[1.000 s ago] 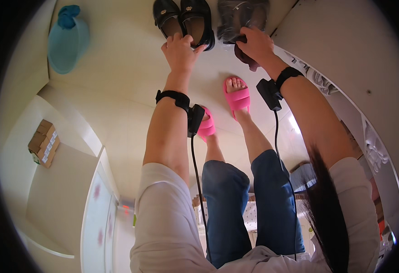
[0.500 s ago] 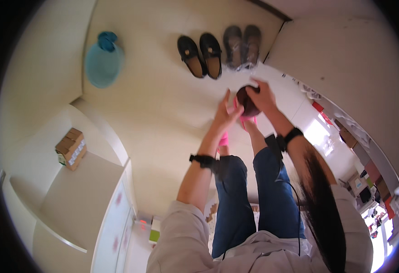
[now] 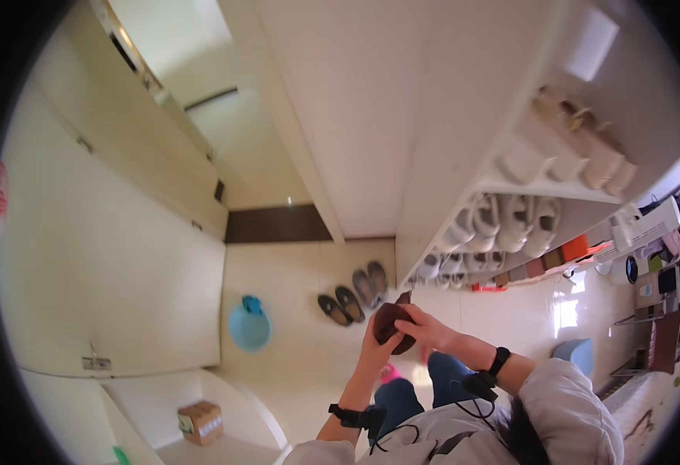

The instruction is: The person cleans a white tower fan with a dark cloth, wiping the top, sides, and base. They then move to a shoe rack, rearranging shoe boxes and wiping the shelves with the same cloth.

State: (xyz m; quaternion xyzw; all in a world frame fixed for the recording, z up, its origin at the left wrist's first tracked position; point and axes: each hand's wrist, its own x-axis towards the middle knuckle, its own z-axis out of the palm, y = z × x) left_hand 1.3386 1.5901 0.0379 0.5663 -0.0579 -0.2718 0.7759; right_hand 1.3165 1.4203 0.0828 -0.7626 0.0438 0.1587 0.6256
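Observation:
Between my two hands is a dark brown, shoe-like thing (image 3: 390, 319) with a dark opening; its exact kind is not clear. My left hand (image 3: 374, 342) grips it from the left side, the fingers partly hidden behind it. My right hand (image 3: 425, 328) is closed on its right edge, thumb across the front. Just beyond, on the floor, stand a pair of black shoes (image 3: 341, 305) and, to their right, a pair of grey shoes (image 3: 369, 284).
A light blue basin (image 3: 248, 330) with a blue cloth-like piece on its rim stands on the floor at left. A cardboard box (image 3: 200, 422) sits on a low shelf. To the right rises a shoe rack (image 3: 472, 167) with white shoes (image 3: 503, 221) and beige shoes (image 3: 580, 143).
My view has tilted up, so the shoe rack and doors now show. Both hands have come together on the brown thing, which is turned so its opening shows.

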